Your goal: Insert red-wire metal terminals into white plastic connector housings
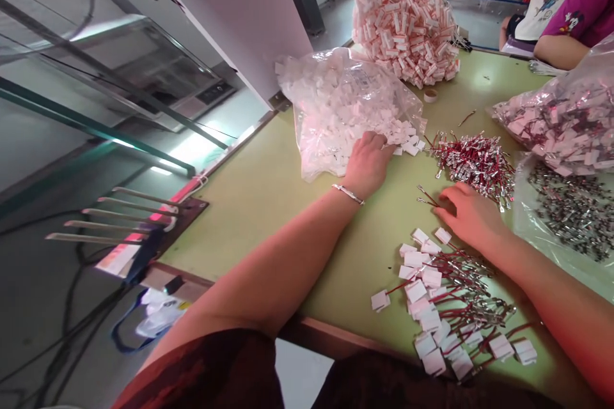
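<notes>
My left hand point(367, 163), a thin bracelet on its wrist, reaches into the mouth of a clear bag of small white plastic housings point(336, 108); its fingers curl among the pieces and their tips are hidden. My right hand point(467, 214) lies palm down on the green table point(259, 198), fingers pinched on a short red wire point(426, 197) at the edge of a pile of red wires with metal terminals point(474, 160). In front of me lies a heap of red wires fitted with white housings point(451, 307).
A big mound of pink-white connectors point(407, 19) sits at the far side. Clear bags of wired parts point(566, 115) and metal terminals point(570, 211) lie on the right. Another person's arm point(561, 51) rests at the far right. Metal rods point(115, 217) stick out left of the table.
</notes>
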Demonstrator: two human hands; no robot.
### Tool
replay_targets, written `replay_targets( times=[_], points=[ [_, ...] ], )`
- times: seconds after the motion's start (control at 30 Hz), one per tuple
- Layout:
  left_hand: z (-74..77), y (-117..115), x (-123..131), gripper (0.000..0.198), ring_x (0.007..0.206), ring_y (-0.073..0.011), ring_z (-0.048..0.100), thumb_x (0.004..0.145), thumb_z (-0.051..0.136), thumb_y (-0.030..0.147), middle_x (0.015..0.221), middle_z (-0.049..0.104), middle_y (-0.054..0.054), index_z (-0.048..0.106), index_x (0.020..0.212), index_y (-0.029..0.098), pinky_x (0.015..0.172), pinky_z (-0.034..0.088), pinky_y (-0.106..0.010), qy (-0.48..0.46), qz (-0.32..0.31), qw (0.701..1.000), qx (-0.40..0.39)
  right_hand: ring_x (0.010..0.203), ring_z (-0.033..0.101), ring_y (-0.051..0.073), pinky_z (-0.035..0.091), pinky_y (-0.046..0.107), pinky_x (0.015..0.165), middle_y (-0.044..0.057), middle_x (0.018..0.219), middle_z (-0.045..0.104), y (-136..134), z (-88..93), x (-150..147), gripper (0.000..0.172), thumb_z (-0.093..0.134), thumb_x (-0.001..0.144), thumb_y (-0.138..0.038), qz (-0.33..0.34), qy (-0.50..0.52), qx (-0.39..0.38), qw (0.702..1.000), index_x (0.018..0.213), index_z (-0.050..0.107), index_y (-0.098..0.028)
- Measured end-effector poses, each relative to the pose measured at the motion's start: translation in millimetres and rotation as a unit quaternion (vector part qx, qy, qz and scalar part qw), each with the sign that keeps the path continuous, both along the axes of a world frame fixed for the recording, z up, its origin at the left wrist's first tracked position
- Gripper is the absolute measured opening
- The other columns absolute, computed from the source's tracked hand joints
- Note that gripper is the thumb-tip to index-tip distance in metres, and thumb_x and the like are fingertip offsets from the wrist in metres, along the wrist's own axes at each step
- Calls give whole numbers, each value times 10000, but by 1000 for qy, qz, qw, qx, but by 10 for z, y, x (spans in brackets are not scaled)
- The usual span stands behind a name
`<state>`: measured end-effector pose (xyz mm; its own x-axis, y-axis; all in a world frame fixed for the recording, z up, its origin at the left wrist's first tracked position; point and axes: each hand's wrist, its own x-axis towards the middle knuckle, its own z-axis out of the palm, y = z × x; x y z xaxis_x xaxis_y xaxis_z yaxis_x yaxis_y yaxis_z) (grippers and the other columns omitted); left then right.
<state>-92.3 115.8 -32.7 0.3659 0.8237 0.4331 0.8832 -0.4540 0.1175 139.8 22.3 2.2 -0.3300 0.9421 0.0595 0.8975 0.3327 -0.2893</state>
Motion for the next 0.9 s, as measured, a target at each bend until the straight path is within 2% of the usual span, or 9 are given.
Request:
replay_targets(
  times=[0.1,0.23,0.3,0.37,0.43,0.5,0.6,0.67,0.9],
  points=[
    [2,-23,-11,267,1001,-267,481,875,437,129,976,614,-133,684,969,164,859,445,-410,-2,-23,1000,-2,737,558,186,331,306,567,77,920,615,-10,-52,-19,150,503,893,-263,13,-47,-2,999,875,633,-189],
    [91,-141,23,207,1093,-282,496,861,482,148,1080,628,-142,667,953,148,957,419,-448,-42,-59,997,-18,679,546,170,338,311,575,68,894,622,0,-16,70,170,477,894,-250,-8,-29,-6,1000,813,614,-192],
    [161,-248,71,217,1062,-274,542,860,487,156,1073,644,-129,653,999,149,959,423,-461,-104,-49,992,-49,677,548,169,357,312,600,56,840,634,25,15,137,141,492,879,-243,-20,17,4,1000,811,606,-195],
    [232,-375,130,224,944,-243,600,850,517,190,980,667,-111,644,1027,138,889,473,-422,-212,-26,970,-114,636,540,159,365,307,598,34,745,634,37,53,186,112,515,862,-254,-40,71,-1,997,805,593,-197],
    [283,-492,192,227,808,-192,623,810,591,241,873,670,-83,647,1000,130,772,514,-341,-348,-28,912,-214,575,522,138,365,294,573,10,678,624,22,95,203,99,530,848,-271,-50,123,-21,991,798,580,-201],
    [302,-574,250,250,683,-136,604,754,663,259,791,659,-50,652,966,126,660,511,-271,-457,-48,828,-323,538,502,118,366,279,551,-7,667,625,-14,132,194,90,545,832,-282,-41,169,-40,984,809,584,-204],
    [278,-618,315,261,571,-77,545,704,710,219,697,642,-7,673,945,127,583,471,-220,-542,-68,725,-420,491,449,100,353,266,519,-28,641,608,-68,169,171,154,540,825,-276,-37,216,-50,974,933,624,-205],
    [255,-621,337,232,548,-61,524,701,714,194,648,633,10,695,925,133,572,451,-205,-576,-72,682,-444,488,428,101,338,262,504,-33,614,583,-81,183,165,201,525,839,-300,-36,234,-59,970,967,646,-202],
    [276,-669,351,206,633,-75,586,723,710,163,689,675,-9,726,928,148,670,475,-226,-644,-79,563,-511,482,379,96,301,252,489,-54,490,425,-93,219,123,283,489,856,-355,12,261,-128,957,685,646,-192]
  ],
)
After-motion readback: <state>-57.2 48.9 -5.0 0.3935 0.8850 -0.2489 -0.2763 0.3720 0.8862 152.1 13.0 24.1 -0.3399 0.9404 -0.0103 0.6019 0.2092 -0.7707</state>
